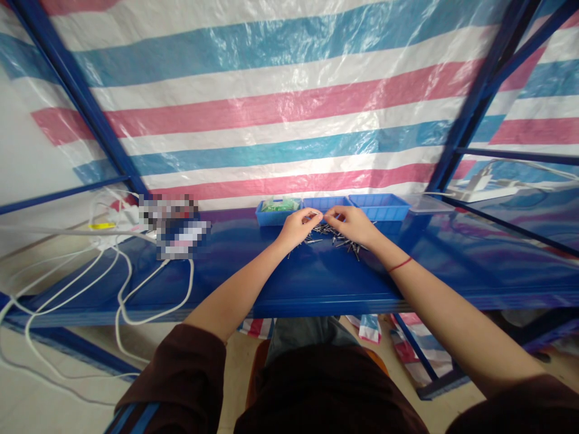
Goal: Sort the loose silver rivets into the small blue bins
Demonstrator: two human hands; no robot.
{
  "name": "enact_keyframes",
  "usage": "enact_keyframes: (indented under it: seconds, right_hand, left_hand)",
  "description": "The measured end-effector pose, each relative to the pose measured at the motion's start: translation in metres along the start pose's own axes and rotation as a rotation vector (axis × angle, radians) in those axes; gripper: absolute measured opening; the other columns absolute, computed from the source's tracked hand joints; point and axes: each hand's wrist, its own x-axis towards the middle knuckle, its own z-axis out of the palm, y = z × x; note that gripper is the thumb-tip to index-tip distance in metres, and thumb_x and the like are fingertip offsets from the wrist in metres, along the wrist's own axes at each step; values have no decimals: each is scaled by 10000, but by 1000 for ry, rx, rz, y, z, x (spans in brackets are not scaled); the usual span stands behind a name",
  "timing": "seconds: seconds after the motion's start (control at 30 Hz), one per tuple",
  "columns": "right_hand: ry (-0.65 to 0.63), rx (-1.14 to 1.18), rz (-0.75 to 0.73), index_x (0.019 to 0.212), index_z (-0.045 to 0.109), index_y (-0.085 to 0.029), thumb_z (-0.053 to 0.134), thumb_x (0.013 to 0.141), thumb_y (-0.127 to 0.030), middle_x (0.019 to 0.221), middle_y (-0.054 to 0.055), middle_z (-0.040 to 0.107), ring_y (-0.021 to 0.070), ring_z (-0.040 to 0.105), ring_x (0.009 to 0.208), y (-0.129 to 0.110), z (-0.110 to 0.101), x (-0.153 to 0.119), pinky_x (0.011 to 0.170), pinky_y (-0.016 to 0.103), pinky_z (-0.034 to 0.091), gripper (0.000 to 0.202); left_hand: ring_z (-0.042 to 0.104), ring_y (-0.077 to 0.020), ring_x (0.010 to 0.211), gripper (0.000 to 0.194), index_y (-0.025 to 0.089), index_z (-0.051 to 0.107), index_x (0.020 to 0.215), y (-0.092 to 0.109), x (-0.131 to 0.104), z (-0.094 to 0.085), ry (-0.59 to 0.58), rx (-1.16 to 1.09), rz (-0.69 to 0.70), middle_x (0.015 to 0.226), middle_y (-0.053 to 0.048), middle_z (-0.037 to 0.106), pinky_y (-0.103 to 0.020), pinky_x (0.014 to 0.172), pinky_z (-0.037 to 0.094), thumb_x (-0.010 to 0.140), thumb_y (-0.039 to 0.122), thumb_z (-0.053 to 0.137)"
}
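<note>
My left hand (298,225) is closed in a pinch, with a thin, light-coloured metal pin (313,213) at its fingers. Close beside it, almost fingertip to fingertip, my right hand (351,224) is pinched too; whatever it grips is too small to make out. Beneath both hands lies a loose pile of thin silvery metal pins (353,246), rivet-like in shape, partly covered by the fingers. Behind the hands stand blue plastic bins in a row: the left bin (266,218) holds green bagged material, the middle bin (325,204) is partly hidden, and the right bin (380,211) shows its ribbed inside.
The blue metal bench (271,283) has a front edge close to my lap. A clear plastic lid (429,204) lies right of the bins. White cables (122,289) loop over the left end, near a blurred patch. A power strip (488,188) sits at right. Striped sheeting (280,108) hangs behind.
</note>
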Motion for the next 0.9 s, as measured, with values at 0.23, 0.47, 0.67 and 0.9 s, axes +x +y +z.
enact_keyframes:
  seconds: [0.23, 0.47, 0.67, 0.9]
  right_hand:
    - [108, 310, 403, 611, 573, -151, 593, 747, -232, 527, -17, 522, 75, 442, 434, 10, 0, 8, 440, 213, 329, 159]
    - [491, 758, 741, 705, 514, -147, 480, 846, -250, 449, -80, 332, 31, 248, 338, 26, -22, 13, 322, 169, 171, 178]
    - [349, 749, 655, 713, 530, -141, 439, 862, -304, 464, -64, 338, 36, 224, 336, 21, -20, 11, 333, 191, 143, 238]
    - [164, 344, 432, 647, 603, -136, 517, 776, -311, 492, -26, 427, 69, 333, 418, 21, -10, 10, 409, 228, 248, 233]
  left_hand:
    - [608, -179, 805, 311, 199, 651, 1010, 11, -4, -17, -82, 417, -54, 931, -49, 679, -323, 778, 453, 796, 394, 540]
    - [576, -248, 954, 268, 272, 692, 885, 26, -8, -28, -396, 658, -154, 941, -14, 684, -423, 849, 389, 785, 435, 505]
    - [511, -287, 1043, 260, 287, 689, 911, 25, -11, -27, -428, 754, -54, 1042, -48, 623, -446, 848, 375, 769, 441, 535]
    - [541, -256, 988, 234, 242, 681, 864, 18, -12, -20, -437, 674, 45, 1014, -50, 619, -395, 819, 410, 822, 354, 479]
